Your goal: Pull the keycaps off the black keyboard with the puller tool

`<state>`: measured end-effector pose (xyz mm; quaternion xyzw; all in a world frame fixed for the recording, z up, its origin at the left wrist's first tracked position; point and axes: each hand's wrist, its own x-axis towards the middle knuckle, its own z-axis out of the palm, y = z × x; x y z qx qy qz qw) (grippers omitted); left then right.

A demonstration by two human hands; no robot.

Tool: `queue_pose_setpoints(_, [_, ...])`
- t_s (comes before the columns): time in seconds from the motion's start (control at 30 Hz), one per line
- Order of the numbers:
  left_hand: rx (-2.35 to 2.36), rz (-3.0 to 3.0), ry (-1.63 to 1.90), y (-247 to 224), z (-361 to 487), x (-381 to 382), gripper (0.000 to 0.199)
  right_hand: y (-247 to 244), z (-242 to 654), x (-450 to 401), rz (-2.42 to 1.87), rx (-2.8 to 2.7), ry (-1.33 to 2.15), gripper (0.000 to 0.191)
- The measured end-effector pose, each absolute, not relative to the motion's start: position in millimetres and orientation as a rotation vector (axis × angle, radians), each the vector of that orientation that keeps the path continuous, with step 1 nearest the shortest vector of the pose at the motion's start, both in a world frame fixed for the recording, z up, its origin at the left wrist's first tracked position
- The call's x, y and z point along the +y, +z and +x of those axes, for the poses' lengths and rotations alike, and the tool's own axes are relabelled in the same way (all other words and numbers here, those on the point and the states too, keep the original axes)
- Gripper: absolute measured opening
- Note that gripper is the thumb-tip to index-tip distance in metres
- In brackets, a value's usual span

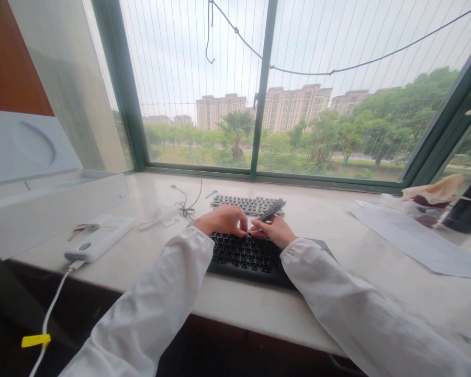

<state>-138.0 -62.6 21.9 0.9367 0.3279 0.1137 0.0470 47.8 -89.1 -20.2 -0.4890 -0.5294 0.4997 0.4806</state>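
A black keyboard (243,256) with its keycaps off lies near the table's front edge, its bare switch sockets showing. Over its back rows is my left hand (224,220), fingers curled and thumb close to the forefinger; what they hold, if anything, is too small to tell. My right hand (273,230) grips a dark brush-like tool (272,210), tilted with its ragged end up and to the right. Its fingertips point down at the keyboard, almost meeting my left fingertips. Behind both hands, loose keycaps (243,204) lie in rows.
A thin cable (186,210) lies coiled left of the keycaps. Further left are a white power bank (102,241), keys (87,227) and an open white box (55,209). On the right are paper sheets (412,241) and a dark bottle (469,207). A window (255,173) backs the table.
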Motion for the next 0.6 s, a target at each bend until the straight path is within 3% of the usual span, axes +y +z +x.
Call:
queue_pose_setpoints(0.37, [0.993,2.811,0.373,20.9,-139.6,-61.9,0.012,-17.9,44.9,-90.6,-1.164,-1.247,1.286,0.013])
queue_pose_setpoints(0.6, [0.987,2.756,0.372,19.8,-142.1,-58.7,0.024,-21.1,45.2,-88.2,-1.155,-1.255,1.275,0.014])
